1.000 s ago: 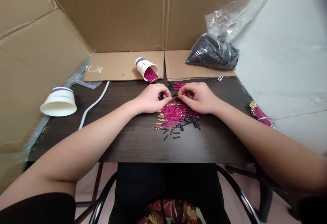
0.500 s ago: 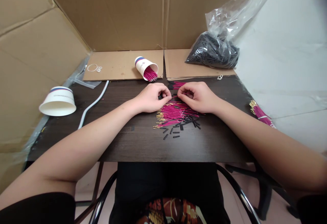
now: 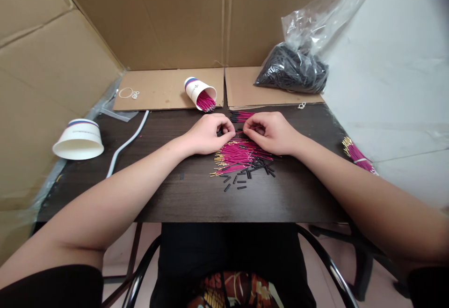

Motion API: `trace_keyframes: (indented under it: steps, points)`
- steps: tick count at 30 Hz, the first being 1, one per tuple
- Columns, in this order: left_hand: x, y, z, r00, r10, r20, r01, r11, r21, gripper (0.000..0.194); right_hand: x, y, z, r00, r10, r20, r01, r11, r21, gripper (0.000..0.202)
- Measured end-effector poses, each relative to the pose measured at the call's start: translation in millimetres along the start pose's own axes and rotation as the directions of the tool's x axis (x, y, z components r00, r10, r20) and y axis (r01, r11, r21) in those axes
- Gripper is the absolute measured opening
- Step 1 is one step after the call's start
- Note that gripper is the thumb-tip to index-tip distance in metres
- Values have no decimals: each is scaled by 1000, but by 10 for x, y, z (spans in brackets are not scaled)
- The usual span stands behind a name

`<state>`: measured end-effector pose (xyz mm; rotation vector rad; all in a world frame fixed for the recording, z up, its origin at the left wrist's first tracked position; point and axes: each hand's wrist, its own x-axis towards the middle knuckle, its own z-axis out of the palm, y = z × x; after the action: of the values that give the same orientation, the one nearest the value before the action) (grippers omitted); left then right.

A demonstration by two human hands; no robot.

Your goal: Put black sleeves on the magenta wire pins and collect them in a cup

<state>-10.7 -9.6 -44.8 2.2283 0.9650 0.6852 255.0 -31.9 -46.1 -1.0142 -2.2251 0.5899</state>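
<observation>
My left hand (image 3: 214,134) is closed in a pinch, with black sleeve pieces partly showing inside its curled fingers. Facing it a short gap away, my right hand (image 3: 268,132) pinches a thin red wire (image 3: 240,133) between thumb and forefinger. Just below both hands lies a loose pile of magenta wires (image 3: 235,156) with gold-coloured ends. Short black sleeves (image 3: 249,174) are scattered along the near side of that pile. Behind the hands, more magenta wires with black ends (image 3: 240,116) lie side by side, partly covered by my right hand.
A tipped paper cup (image 3: 196,90) holds more magenta wires. An upside-down paper cup (image 3: 79,140) and a grey cable (image 3: 128,144) are at left. A clear bag of black sleeves (image 3: 293,70) sits back right. One tied wire bundle (image 3: 359,157) lies at the right edge. Cardboard walls (image 3: 168,22) enclose the table.
</observation>
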Motion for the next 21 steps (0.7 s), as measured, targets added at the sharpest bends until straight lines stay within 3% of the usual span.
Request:
trace_keyframes:
  steps: [6,12,21]
  points:
    - [29,-15,-14,993,-73,-91,70,997,-39,12,-6,-14,-25,999,19,-40,-17,999,44,11]
    - [28,-16,-9,991,-57,-117,57,998,-6,16,6,26,-41,995,46,-93,-43,999,28,12]
    - [16,-54,35,988,-50,-145,57,997,45,10,73,278,34,940,55,-337,-96,990,-108,17]
